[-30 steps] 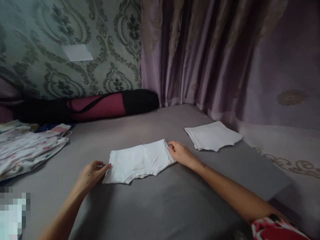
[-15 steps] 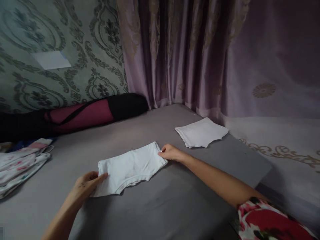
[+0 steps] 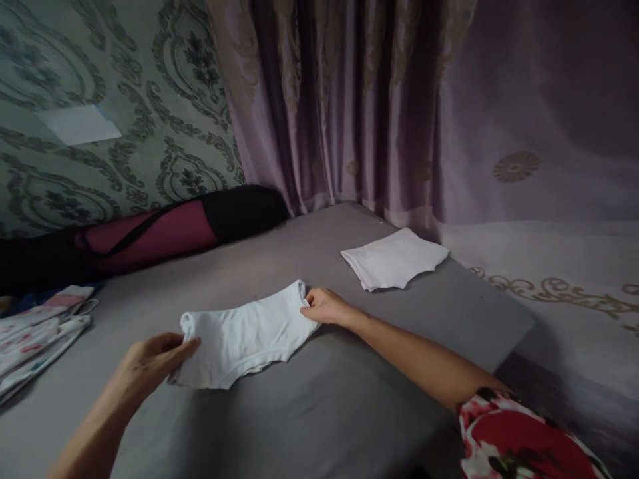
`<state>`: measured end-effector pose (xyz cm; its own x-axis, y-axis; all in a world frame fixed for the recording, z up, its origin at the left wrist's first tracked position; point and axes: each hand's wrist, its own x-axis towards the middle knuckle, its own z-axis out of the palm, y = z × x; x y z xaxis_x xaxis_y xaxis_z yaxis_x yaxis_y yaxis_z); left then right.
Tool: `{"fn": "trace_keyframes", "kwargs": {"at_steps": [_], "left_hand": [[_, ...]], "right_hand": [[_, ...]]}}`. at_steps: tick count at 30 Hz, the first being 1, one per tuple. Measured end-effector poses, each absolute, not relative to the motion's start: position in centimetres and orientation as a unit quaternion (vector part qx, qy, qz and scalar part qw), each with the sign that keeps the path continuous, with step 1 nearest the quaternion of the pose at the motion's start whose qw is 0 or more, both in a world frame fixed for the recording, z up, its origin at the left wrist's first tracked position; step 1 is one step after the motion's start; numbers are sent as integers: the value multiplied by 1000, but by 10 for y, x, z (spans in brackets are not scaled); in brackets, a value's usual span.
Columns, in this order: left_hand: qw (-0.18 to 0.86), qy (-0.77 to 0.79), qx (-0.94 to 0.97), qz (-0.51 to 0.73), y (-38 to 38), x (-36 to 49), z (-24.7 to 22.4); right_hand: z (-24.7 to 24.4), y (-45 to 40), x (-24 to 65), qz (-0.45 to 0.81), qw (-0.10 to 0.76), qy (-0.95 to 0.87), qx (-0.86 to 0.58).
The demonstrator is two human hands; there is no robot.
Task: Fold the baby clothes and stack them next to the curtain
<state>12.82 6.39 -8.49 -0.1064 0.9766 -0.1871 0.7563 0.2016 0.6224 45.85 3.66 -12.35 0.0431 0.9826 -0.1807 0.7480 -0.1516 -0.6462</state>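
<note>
- My L hand: clamped on L end of folded white garment, thumb on top.
- My R hand: pinching its R end, thumb & fingers together on cloth.
- Garment's stretched btwn hands over grey bedsheet; L end looks raised.
- 2nd white garment lies folded past R hand, nr purple curtain.
- Floral clothes far L, nr black/maroon bag.

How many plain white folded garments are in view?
2: one folded white fabric garment, held at its ends by the left hand and right hand; another white folded garment farther back, right of it. More could be hidden within either.
</note>
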Motion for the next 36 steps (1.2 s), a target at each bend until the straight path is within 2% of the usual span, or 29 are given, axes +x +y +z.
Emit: {"fn": "trace_keyframes", "kwargs": {"at_steps": [3, 9, 14, 17, 19, 24, 28, 36], "left_hand": [[359, 687, 604, 185, 68, 141, -57], [369, 638, 640, 216, 70, 193, -8], [405, 546, 690, 247, 78, 262, -7], [424, 503, 692, 298, 83, 318, -21], [443, 471, 696, 313, 86, 358, -34], [452, 430, 691, 365, 94, 447, -69], [478, 408, 669, 397, 96, 491, -90], [536, 415, 588, 441, 86, 528, -126]], "right_hand": [[-123, 38, 464, 342, 244, -596, -684], [-102, 26, 507, 435, 345, -528, -643], [-65, 11, 587, 382, 392, -501, -670], [-51, 8, 639, 301, 404, -496, -707], [-46, 8, 671, 215, 385, -489, -753], [-40, 11, 734, 59, 272, -445, -851], [-34, 12, 761, 2, 218, -424, -879], [-38, 18, 781, -67, 185, -397, -897]]}}
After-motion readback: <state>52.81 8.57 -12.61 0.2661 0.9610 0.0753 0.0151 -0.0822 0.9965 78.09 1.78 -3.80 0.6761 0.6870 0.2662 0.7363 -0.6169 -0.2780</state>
